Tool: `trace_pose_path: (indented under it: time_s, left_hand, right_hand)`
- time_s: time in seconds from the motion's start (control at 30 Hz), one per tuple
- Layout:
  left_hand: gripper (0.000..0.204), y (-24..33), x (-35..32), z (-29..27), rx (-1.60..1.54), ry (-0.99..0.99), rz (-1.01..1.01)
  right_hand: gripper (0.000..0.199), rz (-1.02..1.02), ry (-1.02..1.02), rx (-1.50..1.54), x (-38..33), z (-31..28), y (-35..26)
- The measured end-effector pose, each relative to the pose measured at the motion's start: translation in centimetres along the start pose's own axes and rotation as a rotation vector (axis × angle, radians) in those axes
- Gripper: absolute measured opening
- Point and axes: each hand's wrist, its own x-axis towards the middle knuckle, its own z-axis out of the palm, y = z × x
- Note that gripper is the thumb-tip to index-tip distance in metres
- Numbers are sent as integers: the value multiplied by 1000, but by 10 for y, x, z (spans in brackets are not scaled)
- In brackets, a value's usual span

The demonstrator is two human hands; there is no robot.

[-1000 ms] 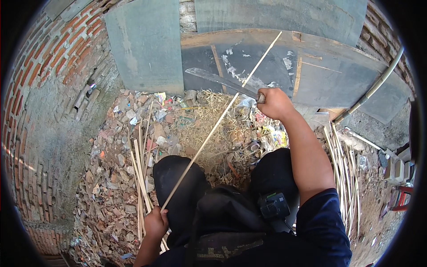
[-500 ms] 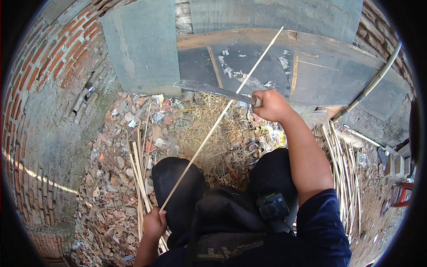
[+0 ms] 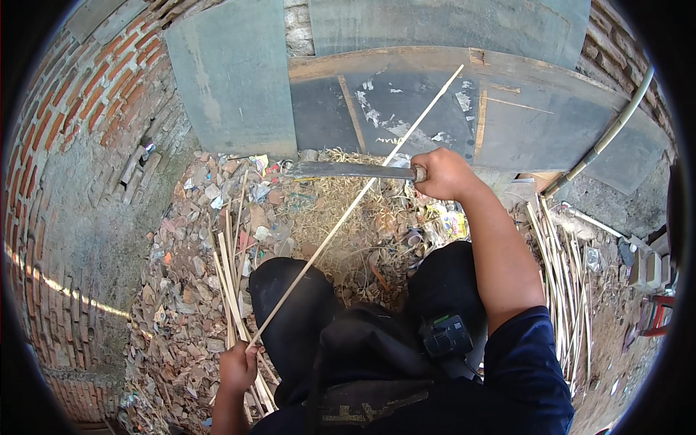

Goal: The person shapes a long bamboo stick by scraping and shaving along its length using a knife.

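A long, thin, pale strip of what looks like bamboo (image 3: 326, 242) slants from lower left to upper right across my legs. Its near end is in my left hand (image 3: 238, 366), fingers closed on it beside my left knee. My right hand (image 3: 441, 174) grips the short handle of a machete (image 3: 341, 170). The long grey blade points left and lies across the strip, roughly level; whether its edge bites into the strip cannot be made out. The strip's far end reaches up in front of the dark board.
Pale strips lie in a bundle (image 3: 230, 290) on my left and another bundle (image 3: 554, 275) on my right. Shavings (image 3: 326, 210), rubble (image 3: 181, 304) and litter cover the ground ahead. Boards (image 3: 406, 94) stand in front, a brick wall (image 3: 65, 181) at left. A black device (image 3: 444, 336) rests on my right thigh.
The machete's tip has swung down, so the blade is now nearly level. My left hand has moved left and slightly toward me, drawing the strip down with it.
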Motion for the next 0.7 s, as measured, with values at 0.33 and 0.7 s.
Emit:
trace_pose_path:
  time_s: [0.33,0.7]
  left_hand:
    - [27,-7,-5,14,-11,-9,-66]
    - [30,-13,0,17,35,33,13]
  right_hand:
    - [31,50,26,77,-2,-2,-7]
    - [32,158,171,142,-4,2,19]
